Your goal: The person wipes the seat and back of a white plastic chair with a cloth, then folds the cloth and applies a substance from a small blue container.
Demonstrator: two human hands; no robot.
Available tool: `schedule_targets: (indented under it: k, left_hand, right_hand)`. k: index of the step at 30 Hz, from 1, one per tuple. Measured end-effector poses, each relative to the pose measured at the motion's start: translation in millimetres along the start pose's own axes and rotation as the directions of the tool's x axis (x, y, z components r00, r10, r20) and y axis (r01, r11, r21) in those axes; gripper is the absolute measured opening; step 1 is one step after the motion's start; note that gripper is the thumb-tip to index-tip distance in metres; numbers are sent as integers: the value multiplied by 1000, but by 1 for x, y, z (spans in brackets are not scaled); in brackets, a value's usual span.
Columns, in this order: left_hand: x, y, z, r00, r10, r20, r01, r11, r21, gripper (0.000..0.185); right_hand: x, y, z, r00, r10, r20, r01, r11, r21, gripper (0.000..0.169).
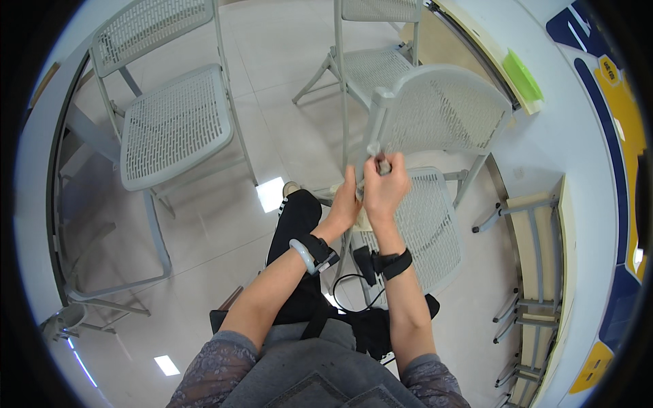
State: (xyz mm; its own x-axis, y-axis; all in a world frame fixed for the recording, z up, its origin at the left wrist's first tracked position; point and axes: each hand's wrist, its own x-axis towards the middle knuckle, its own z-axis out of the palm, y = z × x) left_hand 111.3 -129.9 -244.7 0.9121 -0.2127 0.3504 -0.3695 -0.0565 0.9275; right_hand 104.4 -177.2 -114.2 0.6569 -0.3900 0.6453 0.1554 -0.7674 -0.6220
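Before me stands a grey folding chair (pixel 443 115) with a perforated plastic seat and backrest. My left hand (pixel 346 206) is closed around the side post of its frame, below the backrest. Just right of it, my right hand (pixel 385 186) grips a small object (pixel 381 162), dark reddish-brown and pale, whose kind I cannot make out. Its whitish, see-through end (pixel 374 149) lies against the chair's post. Beneath my hands some cream-coloured material (pixel 362 222) shows at the edge of the seat (pixel 433 229); most of it is hidden.
A second folding chair (pixel 176 125) stands at the left, a third (pixel 377 69) behind the near one. Folded tables (pixel 533 245) with castors line the right wall. A green plastic tray (pixel 523 76) sits on a ledge. A black cable (pixel 352 308) loops below my right wrist.
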Motion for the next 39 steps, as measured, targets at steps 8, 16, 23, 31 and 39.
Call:
schedule_targets:
  k: [8,16,23,31,39]
  left_hand:
    - [1,22,-13,982,-160,97,167,984,-64,43]
    - [-1,20,-10,983,-123,136,131,990,-48,49]
    - [-6,19,-14,926,-319,201,339,938,-74,58]
    - [-3,-7,-56,912,-73,403,108,992,-64,84]
    - [84,84,-65,999,0,49,21,902,-431,57]
  right_hand:
    - [38,-15,3,995,-67,-68,73,994,83,14]
    - [-19,17,-6,999,3,42,-4,1000,30,13]
    - [8,9,-2,999,-28,35,24,994,103,14]
    - [-66,63,-25,981,123,147,-131,990,50,15]
    - [-19,37,-3,987,163,-7,-153,939,309,14]
